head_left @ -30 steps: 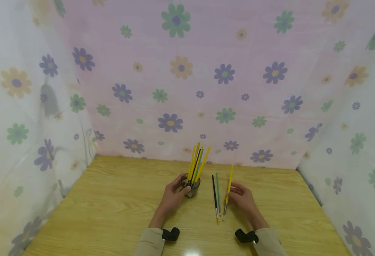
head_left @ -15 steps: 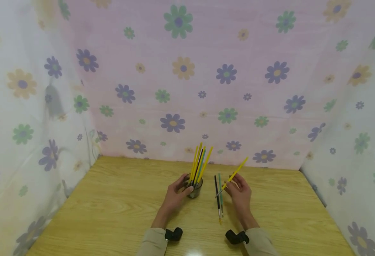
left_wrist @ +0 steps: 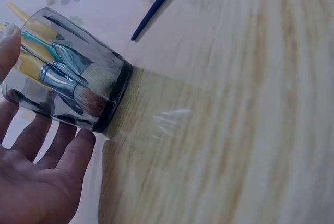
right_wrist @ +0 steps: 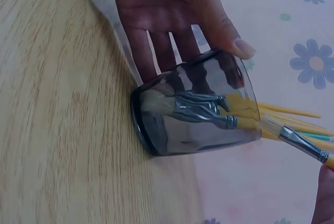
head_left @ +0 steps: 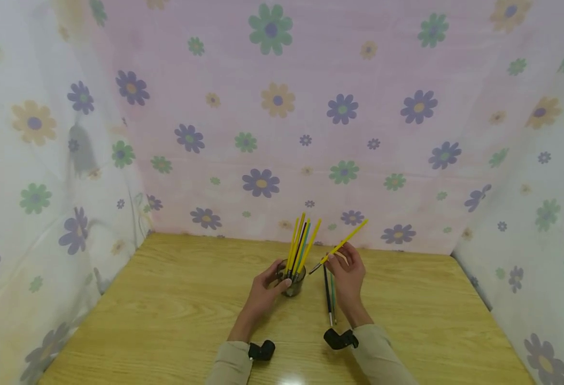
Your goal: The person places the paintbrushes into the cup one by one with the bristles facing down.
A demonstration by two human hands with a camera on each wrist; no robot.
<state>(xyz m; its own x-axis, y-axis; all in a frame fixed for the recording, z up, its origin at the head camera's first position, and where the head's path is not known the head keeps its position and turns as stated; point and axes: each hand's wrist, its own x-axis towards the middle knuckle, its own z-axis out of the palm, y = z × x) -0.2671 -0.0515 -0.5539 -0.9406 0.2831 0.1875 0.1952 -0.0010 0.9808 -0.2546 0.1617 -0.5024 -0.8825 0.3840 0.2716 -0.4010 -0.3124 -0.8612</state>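
Observation:
A smoky clear cup (head_left: 295, 289) stands on the table, holding several paintbrushes (head_left: 303, 246) bristles down, with yellow, dark and teal handles. My left hand (head_left: 264, 291) grips the cup from its left side, thumb near the rim, as the left wrist view also shows with the hand (left_wrist: 44, 177). To the right, my right hand (head_left: 349, 275) pinches a yellow paintbrush (head_left: 346, 240) above the table, tilted, its bristles pointing down-left toward the cup. In the right wrist view that brush's bristle end (right_wrist: 297, 140) appears close by the cup's rim; whether they touch I cannot tell.
A dark paintbrush (head_left: 328, 297) and a teal one (head_left: 333, 291) lie on the wooden table (head_left: 176, 310) beneath and beside my right hand, partly hidden by it. Flower-patterned cloth (head_left: 282, 128) encloses the back and both sides of the table.
My right hand has lifted the yellow paintbrush off the table, tilted it and carried it left toward the cup. The left hand still holds the cup in about the same spot.

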